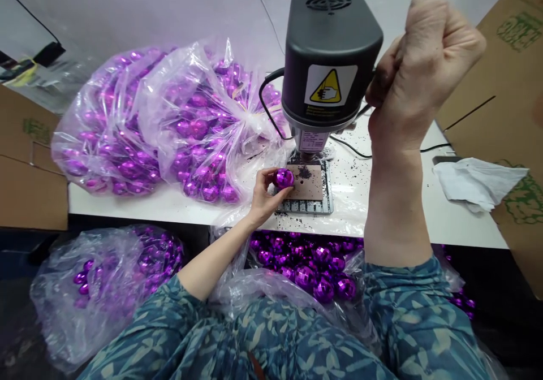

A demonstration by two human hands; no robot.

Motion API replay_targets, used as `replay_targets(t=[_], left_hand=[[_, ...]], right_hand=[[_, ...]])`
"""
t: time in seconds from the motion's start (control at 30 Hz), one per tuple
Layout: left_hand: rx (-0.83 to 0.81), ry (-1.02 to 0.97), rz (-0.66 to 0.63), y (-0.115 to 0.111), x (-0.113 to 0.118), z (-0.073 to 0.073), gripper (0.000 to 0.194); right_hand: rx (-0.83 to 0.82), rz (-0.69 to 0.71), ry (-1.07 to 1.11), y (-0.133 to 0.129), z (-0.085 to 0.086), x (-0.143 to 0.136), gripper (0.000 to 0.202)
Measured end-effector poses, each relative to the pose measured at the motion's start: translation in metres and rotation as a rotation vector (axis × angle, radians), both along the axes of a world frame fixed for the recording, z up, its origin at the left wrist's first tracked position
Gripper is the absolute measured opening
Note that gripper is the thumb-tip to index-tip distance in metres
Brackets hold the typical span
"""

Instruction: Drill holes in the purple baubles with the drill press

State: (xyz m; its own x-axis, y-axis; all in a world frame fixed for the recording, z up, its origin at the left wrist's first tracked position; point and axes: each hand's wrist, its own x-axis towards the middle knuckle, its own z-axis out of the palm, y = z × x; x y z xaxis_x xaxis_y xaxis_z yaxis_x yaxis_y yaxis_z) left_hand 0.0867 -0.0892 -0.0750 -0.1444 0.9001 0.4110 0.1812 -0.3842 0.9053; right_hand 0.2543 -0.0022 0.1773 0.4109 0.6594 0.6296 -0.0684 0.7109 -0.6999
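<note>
One purple faceted ball [284, 178], round, without long axis, is pinched in the left hand [265, 199], just left of the brown board's [313, 190] dark hole. Right hand [419, 63]: clenched beside the drill head [333, 35]; grasped part hidden.

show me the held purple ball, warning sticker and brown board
Purple ball [283, 178], head view: its faceted side.
Warning sticker [327, 86], head view: its yellow triangle.
Brown board [310, 189], head view: its bare front part.
</note>
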Motion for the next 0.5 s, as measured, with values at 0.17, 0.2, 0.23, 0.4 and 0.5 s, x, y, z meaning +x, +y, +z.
replay_targets(t=[0.17,0.2,0.23,0.4,0.5], left_hand=[[0.011,0.022,-0.111,-0.016,-0.015,0.011,0.078],[0.009,0.024,-0.127,-0.019,-0.017,0.014,0.076],[0.005,0.019,-0.143,-0.022,-0.019,0.017,0.073],[-0.190,-0.185,-0.251,-0.041,-0.032,0.040,0.061],[-0.421,-0.331,-0.365,-0.058,-0.046,0.051,0.054]], right_hand=[[0.045,-0.129,-0.035,0.011,-0.002,-0.001,0.064],[0.053,-0.136,-0.037,0.012,-0.002,-0.001,0.064],[0.055,-0.137,-0.040,0.013,-0.002,-0.002,0.064],[0.065,-0.118,-0.050,0.013,0.000,-0.005,0.064],[0.075,-0.114,0.006,0.012,0.002,-0.004,0.064]])
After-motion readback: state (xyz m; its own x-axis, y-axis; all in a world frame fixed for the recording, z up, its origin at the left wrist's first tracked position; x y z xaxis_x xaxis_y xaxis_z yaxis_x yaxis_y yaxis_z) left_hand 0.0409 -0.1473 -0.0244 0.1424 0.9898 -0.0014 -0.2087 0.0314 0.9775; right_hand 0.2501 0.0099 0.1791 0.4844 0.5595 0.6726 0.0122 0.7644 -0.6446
